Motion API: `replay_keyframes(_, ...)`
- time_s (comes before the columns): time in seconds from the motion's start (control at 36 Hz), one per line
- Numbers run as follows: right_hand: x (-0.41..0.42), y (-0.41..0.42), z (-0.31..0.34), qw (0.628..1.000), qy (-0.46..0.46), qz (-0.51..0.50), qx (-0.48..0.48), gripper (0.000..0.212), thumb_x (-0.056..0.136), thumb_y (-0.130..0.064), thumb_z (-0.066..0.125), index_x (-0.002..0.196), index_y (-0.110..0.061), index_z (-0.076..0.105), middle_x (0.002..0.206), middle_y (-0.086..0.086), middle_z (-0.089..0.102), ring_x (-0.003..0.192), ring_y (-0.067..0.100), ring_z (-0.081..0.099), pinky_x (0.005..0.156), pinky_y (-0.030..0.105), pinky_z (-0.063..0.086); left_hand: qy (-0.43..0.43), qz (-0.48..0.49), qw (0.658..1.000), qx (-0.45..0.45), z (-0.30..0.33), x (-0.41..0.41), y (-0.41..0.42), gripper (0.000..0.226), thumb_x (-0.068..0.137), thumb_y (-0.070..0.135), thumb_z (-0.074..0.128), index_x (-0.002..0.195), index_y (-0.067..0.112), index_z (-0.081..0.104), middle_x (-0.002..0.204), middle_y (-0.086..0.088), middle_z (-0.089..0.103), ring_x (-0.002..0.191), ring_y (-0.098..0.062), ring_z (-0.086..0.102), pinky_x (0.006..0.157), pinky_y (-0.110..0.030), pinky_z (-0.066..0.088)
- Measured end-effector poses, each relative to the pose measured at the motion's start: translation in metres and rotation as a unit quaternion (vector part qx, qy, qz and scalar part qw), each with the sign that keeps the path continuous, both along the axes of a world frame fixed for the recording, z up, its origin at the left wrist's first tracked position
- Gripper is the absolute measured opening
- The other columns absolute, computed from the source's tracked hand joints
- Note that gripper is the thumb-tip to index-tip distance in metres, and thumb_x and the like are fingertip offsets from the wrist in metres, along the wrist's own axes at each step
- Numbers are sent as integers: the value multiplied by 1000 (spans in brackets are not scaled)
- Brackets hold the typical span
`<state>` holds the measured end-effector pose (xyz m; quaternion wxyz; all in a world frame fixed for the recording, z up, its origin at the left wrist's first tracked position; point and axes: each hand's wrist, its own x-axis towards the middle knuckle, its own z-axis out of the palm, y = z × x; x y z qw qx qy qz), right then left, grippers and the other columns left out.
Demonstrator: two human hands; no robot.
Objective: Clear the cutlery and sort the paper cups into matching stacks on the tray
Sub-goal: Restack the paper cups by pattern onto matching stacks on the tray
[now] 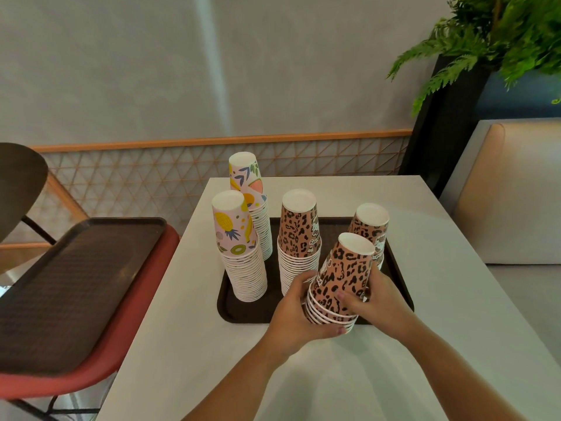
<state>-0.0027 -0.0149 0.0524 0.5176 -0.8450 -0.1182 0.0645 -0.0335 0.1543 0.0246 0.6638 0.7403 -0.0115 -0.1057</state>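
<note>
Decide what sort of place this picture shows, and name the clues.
Probably a café or fast-food dining area: tall stacks of paper cups on a serving tray, a second tray on a red chair, and bench seating.

Your left hand (299,314) and right hand (375,299) grip a tilted short leopard-print cup stack (340,284) over the dark tray (243,312), lower centre of the frame.
</note>
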Motion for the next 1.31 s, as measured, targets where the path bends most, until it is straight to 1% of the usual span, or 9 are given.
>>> replay_keyframes(0.06, -1, 3, 1, 1000, 6, -1, 17, 62, 74, -23, 76, 122, -32, 37, 109, -22, 59, 97, -11, 58, 84, 11, 49, -8, 4, 1000, -1, 1, 0, -1, 85, 57, -1, 86, 115, 42, 41, 120, 16, 55, 110, 1, 56, 80, -14, 52)
replay_keyframes(0.17, -4, 12, 0, 1000, 14, 11, 24, 85, 61, -21, 85, 122, -40, 29, 112, -21, 56, 100, -17, 54, 76, 3, 45, -25, 27, 999, 15, 0, -2, -6, 81, 57, 8, 88, 111, 45, 41, 116, 17, 56, 110, -4, 57, 84, -19, 54)
replay_keyframes(0.28, -6, 17, -6, 1000, -10, -6, 14, 88, 59, -27, 86, 125, -39, 28, 116, -19, 55, 109, -6, 52, 83, 7, 43, -24, 30, 999, 37, -2, -2, -11, 87, 51, 23, 89, 118, 46, 39, 122, 15, 56, 117, -12, 55, 96, -36, 52)
replay_keyframes(0.42, -7, 18, -6, 1000, -27, -7, 10, 87, 59, -25, 86, 123, -38, 29, 112, -21, 54, 103, -13, 50, 79, 3, 41, -21, 22, 998, 51, -3, 1, -9, 87, 50, 21, 90, 116, 47, 39, 122, 13, 56, 117, -13, 55, 97, -38, 51)
replay_keyframes(0.75, 0, 7, 14, 997, -55, -32, 43, 80, 58, -23, 86, 119, -36, 36, 105, -24, 56, 93, -20, 53, 74, 6, 43, -4, 1, 999, 42, -12, -6, -4, 81, 54, 9, 90, 114, 41, 44, 117, 18, 59, 110, -2, 58, 90, -21, 52)
replay_keyframes(0.92, 18, -4, 68, 968, -179, -125, 127, 100, 46, -47, 86, 128, -19, 35, 117, -11, 55, 109, -1, 54, 85, 17, 46, -6, 1, 998, 66, -12, -5, -4, 81, 54, 18, 90, 116, 40, 42, 120, 17, 57, 115, -5, 56, 99, -29, 49)
replay_keyframes(1.0, 30, -12, 82, 945, -238, -177, 134, 92, 52, -46, 79, 128, -20, 33, 123, -3, 52, 115, 11, 52, 91, 24, 46, -6, 5, 998, 68, -9, -4, -5, 79, 56, 18, 89, 113, 42, 41, 120, 19, 56, 115, -5, 55, 98, -26, 48)
replay_keyframes(1.17, 53, -16, 61, 956, -200, -201, 80, 83, 64, -26, 81, 131, -18, 31, 119, -9, 48, 111, 8, 49, 91, 30, 44, -12, 15, 998, 63, -3, -5, -8, 77, 58, 13, 88, 110, 43, 40, 118, 20, 54, 115, -5, 54, 92, -16, 47)
replay_keyframes(1.31, 55, -15, 34, 966, -151, -208, 32, 86, 64, -24, 83, 133, -15, 31, 127, 4, 51, 114, 14, 49, 92, 34, 44, -10, 20, 998, 60, 1, -6, -7, 78, 59, 14, 88, 111, 44, 38, 116, 24, 53, 110, 1, 54, 85, -10, 47)
